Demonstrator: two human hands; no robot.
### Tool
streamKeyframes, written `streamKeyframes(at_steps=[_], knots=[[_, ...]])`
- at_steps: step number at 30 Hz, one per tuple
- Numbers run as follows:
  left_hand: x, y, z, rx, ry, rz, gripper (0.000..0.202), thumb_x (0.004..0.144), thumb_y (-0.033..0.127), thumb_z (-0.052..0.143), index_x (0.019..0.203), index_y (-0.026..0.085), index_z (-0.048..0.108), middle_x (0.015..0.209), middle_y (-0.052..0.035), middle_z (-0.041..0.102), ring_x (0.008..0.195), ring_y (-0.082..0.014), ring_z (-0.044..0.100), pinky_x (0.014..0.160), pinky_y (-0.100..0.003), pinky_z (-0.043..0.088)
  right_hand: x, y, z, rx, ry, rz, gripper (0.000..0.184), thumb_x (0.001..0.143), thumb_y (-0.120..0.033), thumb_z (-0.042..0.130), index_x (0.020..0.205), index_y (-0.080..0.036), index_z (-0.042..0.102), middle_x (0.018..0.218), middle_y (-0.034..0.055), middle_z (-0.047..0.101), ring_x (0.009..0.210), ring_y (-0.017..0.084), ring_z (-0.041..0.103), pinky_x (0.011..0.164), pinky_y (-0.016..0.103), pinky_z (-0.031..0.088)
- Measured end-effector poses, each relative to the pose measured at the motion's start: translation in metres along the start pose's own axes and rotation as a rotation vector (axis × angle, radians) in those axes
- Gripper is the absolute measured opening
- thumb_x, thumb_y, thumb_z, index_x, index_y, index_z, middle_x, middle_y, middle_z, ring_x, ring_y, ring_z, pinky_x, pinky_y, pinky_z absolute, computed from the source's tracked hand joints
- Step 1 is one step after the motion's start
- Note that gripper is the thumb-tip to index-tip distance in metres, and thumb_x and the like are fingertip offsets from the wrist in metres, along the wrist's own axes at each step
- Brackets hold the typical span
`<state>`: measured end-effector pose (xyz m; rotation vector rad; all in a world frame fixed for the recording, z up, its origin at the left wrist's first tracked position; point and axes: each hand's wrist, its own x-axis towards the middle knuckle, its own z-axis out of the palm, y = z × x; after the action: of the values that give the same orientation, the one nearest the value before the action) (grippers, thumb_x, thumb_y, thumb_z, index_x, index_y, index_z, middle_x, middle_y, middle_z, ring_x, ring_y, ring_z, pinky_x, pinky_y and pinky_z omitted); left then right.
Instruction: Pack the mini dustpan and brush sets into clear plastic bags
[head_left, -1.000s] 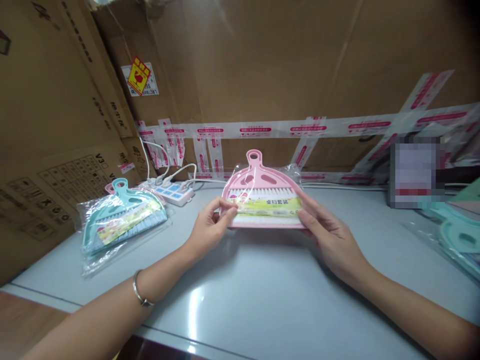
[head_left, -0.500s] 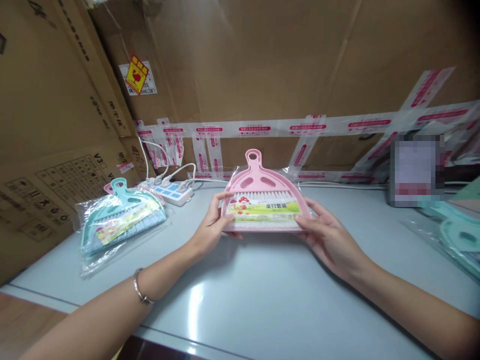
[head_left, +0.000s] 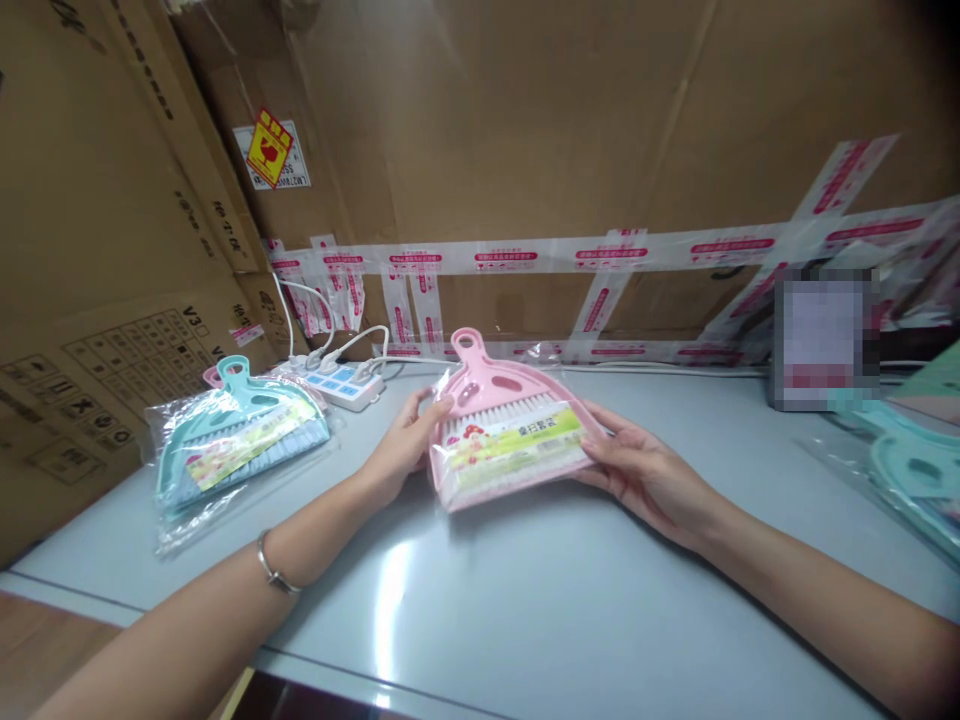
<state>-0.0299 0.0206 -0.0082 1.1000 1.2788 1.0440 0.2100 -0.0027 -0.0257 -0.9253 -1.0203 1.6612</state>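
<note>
Newly tilted pink dustpan set (head_left: 510, 432), between left fingers (head_left: 433, 415) and right fingers (head_left: 606, 453), both pinching its edges

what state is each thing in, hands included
Pink dustpan set: bagged, held, handle tilted left
Left hand: gripping its left side
Right hand: gripping its right side
Left teal set: bagged, lying on the table
Right teal set: partly out of frame
Power strip: plugs inserted
Rear cardboard: taped
</note>
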Motion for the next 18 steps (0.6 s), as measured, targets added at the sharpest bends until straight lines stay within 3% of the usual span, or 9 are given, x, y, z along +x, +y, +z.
streamKeyframes(at_steps=[2,4,7,9,10,12,15,18], knots=[[0.001,-0.001,0.000,-0.050,-0.084,-0.082,0.046,0.071,0.047,0.067,0.103,0.016,0.059,0.082,-0.0067,0.069,0.066,-0.0165,0.064,0.054,-0.024,0.049,-0.002,0.002,0.002,-0.057,-0.030,0.004,0.060,0.074,-0.031,0.067,0.130,-0.025,0.046,0.118,0.0063,0.062,0.104,0.022,0.061,0.093,0.039,0.049],[0.000,-0.002,0.002,-0.083,-0.110,-0.029,0.040,0.069,0.044,0.070,0.095,0.015,0.061,0.087,-0.0078,0.070,0.073,-0.0181,0.065,0.060,-0.025,0.050,-0.004,0.001,0.002,-0.176,0.093,-0.104,0.059,0.078,-0.039,0.063,0.132,-0.027,0.044,0.132,0.0061,0.052,0.119,0.023,0.051,0.103,0.042,0.039],[-0.002,-0.004,0.006,-0.081,-0.025,0.150,0.041,0.070,0.045,0.068,0.099,0.018,0.058,0.087,-0.0033,0.069,0.072,-0.0161,0.064,0.057,-0.023,0.048,-0.008,-0.004,0.001,-0.514,0.307,-0.506,0.044,0.082,-0.044,0.057,0.123,-0.032,0.052,0.139,0.0010,0.043,0.131,0.022,0.036,0.110,0.041,0.028],[-0.002,-0.007,0.007,-0.054,0.013,0.192,0.040,0.072,0.047,0.065,0.100,0.020,0.056,0.074,0.0013,0.067,0.057,-0.0117,0.060,0.046,-0.020,0.043,-0.011,-0.007,0.002,-0.724,0.273,-0.692,0.028,0.083,-0.042,0.056,0.108,-0.030,0.062,0.128,0.0019,0.052,0.126,0.022,0.041,0.109,0.041,0.028],[-0.002,-0.008,0.008,-0.042,0.024,0.197,0.039,0.073,0.049,0.064,0.098,0.020,0.055,0.065,0.0041,0.063,0.048,-0.0091,0.055,0.040,-0.018,0.038,-0.013,-0.008,0.004,-0.780,0.223,-0.683,0.024,0.083,-0.042,0.055,0.100,-0.029,0.064,0.120,0.0034,0.057,0.120,0.023,0.047,0.107,0.042,0.030],[-0.002,-0.010,0.008,-0.029,0.045,0.221,0.037,0.074,0.052,0.061,0.092,0.021,0.051,0.051,0.0088,0.053,0.034,-0.0054,0.042,0.031,-0.017,0.027,-0.013,-0.005,0.009,-0.761,0.130,-0.495,0.025,0.082,-0.045,0.056,0.093,-0.025,0.064,0.104,0.0056,0.064,0.103,0.023,0.057,0.098,0.044,0.040],[-0.004,-0.013,0.010,-0.040,0.043,0.270,0.039,0.075,0.057,0.057,0.085,0.021,0.047,0.044,0.0109,0.047,0.028,-0.0051,0.037,0.028,-0.016,0.024,-0.011,0.004,0.019,-0.456,0.101,-0.196,0.038,0.073,-0.050,0.065,0.094,-0.021,0.054,0.088,0.0047,0.067,0.085,0.020,0.063,0.085,0.040,0.049],[-0.010,-0.011,0.015,0.007,0.011,0.263,0.045,0.078,0.064,0.047,0.074,0.019,0.048,0.038,0.0085,0.046,0.027,-0.0068,0.040,0.030,-0.017,0.025,-0.006,0.013,0.025,-0.115,0.189,-0.066,0.049,0.060,-0.042,0.079,0.087,-0.022,0.044,0.077,0.0000,0.068,0.074,0.015,0.065,0.080,0.034,0.053]])
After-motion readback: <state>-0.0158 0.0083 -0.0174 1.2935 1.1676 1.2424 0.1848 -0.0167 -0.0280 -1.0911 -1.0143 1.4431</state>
